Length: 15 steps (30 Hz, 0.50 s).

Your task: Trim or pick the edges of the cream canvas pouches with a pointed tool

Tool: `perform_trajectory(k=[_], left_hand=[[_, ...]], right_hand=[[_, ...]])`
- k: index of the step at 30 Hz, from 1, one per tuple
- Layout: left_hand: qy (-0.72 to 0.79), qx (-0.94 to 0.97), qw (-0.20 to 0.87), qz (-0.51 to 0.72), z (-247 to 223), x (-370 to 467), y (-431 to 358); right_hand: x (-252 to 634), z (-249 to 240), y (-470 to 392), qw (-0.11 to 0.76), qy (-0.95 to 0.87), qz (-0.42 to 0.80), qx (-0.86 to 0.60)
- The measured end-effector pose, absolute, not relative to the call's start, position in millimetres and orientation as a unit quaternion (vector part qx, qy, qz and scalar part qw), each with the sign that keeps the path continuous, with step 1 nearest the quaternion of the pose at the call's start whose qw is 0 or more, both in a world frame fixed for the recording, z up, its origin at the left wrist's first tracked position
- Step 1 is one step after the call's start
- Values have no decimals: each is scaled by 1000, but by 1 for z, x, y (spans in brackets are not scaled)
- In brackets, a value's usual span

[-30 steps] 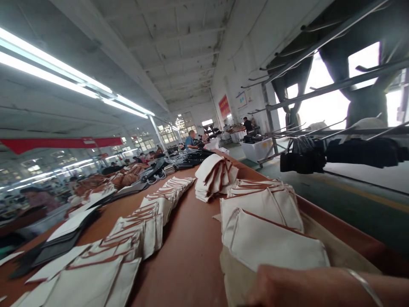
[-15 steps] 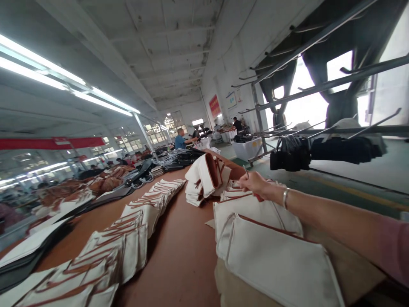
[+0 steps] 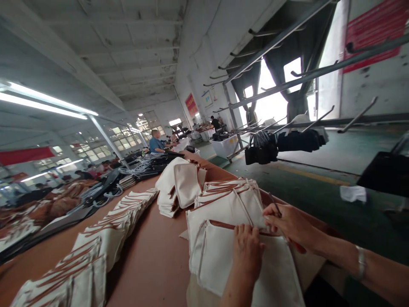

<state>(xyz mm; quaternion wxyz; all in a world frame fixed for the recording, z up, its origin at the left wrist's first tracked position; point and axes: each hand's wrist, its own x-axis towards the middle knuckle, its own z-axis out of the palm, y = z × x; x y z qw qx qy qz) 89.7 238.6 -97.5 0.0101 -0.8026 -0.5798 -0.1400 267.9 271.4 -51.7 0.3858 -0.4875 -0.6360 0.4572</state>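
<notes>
- The canvas pouch (image 3: pixel 220 260) is lying atop a stack at the table's (image 3: pixel 153 264) near right edge; it is looking light, soft and floppy.
- The left hand (image 3: pixel 246 251) is pressing flat on it, fingers extended, gripping nothing.
- The right hand (image 3: pixel 289 224) is pinching a thin red-handled tool (image 3: pixel 298 246) at the brown-trimmed top edge, judged the firmest hold.

No legible text anywhere. Red sign (image 3: pixel 372 32) on the right wall has white lettering, too blurred to read. Red banner (image 3: pixel 191 105) and small poster (image 3: pixel 207 99) on the far wall: too small. Red banner (image 3: pixel 25 155) at left: unreadable.
</notes>
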Motion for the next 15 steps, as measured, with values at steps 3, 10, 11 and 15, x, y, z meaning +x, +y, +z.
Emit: perform_trajectory(k=[3, 10, 11, 15], left_hand=[[-574, -812, 13, -108, -95, 100, 245], [-568, -818, 5, -96, -76, 83, 200], [-567, -819, 0, -90, -73, 78, 191], [-566, -821, -7, -75, -67, 56, 155]], right_hand=[[280, -54, 269, 390, -635, 455, -488], [294, -56, 271, 396, -626, 459, -490], [292, -55, 271, 392, -629, 464, -485], [261, -54, 261, 341, -656, 517, -431]])
